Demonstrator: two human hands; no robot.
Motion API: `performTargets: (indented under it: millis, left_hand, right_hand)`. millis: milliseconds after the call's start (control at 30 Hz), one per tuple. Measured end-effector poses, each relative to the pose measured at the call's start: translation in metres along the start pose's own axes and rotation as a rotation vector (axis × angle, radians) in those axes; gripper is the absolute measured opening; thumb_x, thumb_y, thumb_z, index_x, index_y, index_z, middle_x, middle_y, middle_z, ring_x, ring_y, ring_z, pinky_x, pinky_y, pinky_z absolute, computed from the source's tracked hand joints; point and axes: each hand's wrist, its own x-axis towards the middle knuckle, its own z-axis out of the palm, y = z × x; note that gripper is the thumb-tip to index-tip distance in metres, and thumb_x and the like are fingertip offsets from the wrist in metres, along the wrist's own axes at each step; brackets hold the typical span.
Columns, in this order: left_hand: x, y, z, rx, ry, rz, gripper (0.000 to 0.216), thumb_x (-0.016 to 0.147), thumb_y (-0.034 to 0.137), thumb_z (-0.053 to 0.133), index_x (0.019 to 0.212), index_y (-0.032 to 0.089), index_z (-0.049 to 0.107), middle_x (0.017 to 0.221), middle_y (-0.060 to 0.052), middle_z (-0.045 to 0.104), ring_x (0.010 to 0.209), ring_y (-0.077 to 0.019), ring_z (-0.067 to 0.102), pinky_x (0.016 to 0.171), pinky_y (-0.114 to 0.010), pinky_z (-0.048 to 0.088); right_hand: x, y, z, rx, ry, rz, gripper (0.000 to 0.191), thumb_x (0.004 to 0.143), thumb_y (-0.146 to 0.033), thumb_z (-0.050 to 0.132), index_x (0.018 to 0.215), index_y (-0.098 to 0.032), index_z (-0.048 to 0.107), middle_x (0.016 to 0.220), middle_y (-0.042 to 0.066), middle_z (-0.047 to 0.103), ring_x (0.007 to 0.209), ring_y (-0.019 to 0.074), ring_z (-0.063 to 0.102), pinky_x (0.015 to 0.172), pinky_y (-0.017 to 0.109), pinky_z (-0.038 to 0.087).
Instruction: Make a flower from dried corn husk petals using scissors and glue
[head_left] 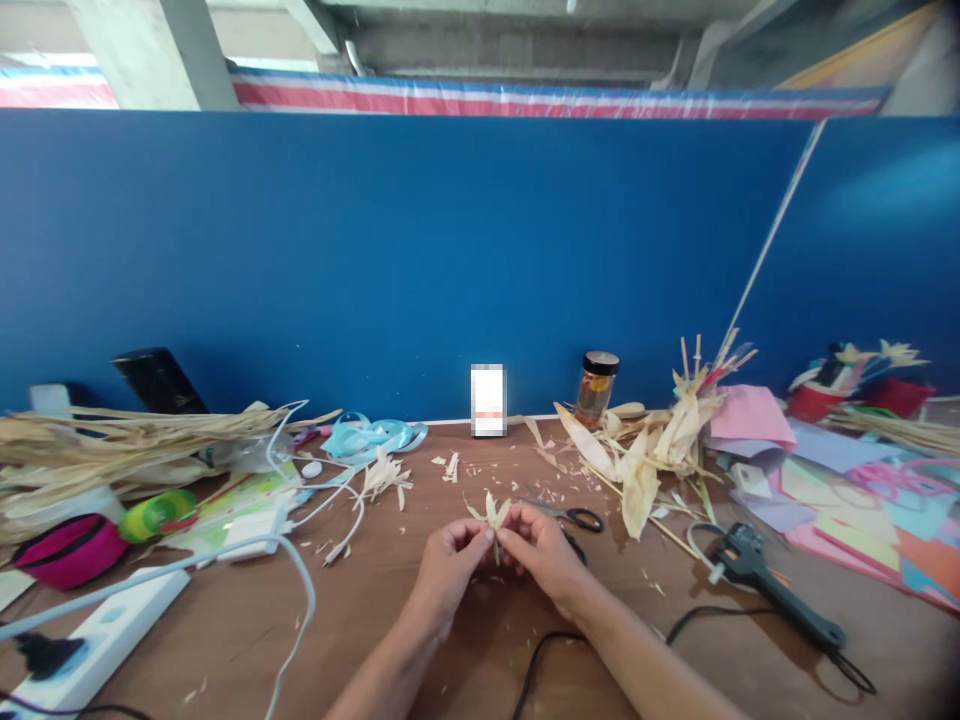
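Note:
Both my hands meet at the middle of the brown table. My left hand and my right hand pinch a small flower-like bundle of dry corn husk between their fingertips, its pale petals pointing up. Black-handled scissors lie just behind my right hand. A finished husk flower lies to the left, and small husk scraps are scattered around my hands.
A pile of dry husks and a glass jar stand back right. A black glue gun with its cord lies right. Coloured paper covers the far right. Long husks, a white power strip, cables and blue ribbon fill the left. A blue partition backs the table.

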Motion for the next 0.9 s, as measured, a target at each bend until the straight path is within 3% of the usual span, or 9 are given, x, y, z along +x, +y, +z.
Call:
performTargets:
  millis: [167,667,900]
  left_hand:
    - [0.0012,-0.0008,-0.0012,0.000,0.006,0.020,0.019,0.069,0.031,0.061,0.069,0.012,0.064,0.058,0.000,0.059,0.055,-0.0090,0.047,0.055,-0.019,0.035]
    - [0.0020,-0.0057,-0.0037,-0.047,0.043,-0.003,0.021,0.063,0.033,0.067,0.070,0.013,0.063,0.060,-0.001,0.060,0.055,-0.0107,0.051,0.055,-0.021,0.039]
    - [0.0000,0.0001,-0.0003,-0.189,0.026,-0.073,0.020,0.058,0.028,0.071,0.064,0.013,0.060,0.057,0.001,0.058,0.051,-0.0074,0.050,0.053,-0.018,0.039]
  right_hand:
    - [0.0008,0.0016,-0.0004,0.019,-0.008,0.013,0.021,0.071,-0.034,0.062,0.078,-0.018,0.049,0.059,-0.005,0.053,0.051,0.0083,0.050,0.043,0.016,0.032]
    - [0.0005,0.0002,-0.0007,0.003,-0.045,0.002,0.017,0.072,-0.030,0.059,0.079,-0.018,0.049,0.061,-0.005,0.054,0.051,0.0072,0.047,0.045,0.017,0.032]
    - [0.0028,0.0031,-0.0006,-0.081,-0.052,-0.094,0.016,0.071,-0.029,0.060,0.077,-0.018,0.049,0.066,-0.003,0.055,0.062,0.0105,0.052,0.056,0.022,0.040]
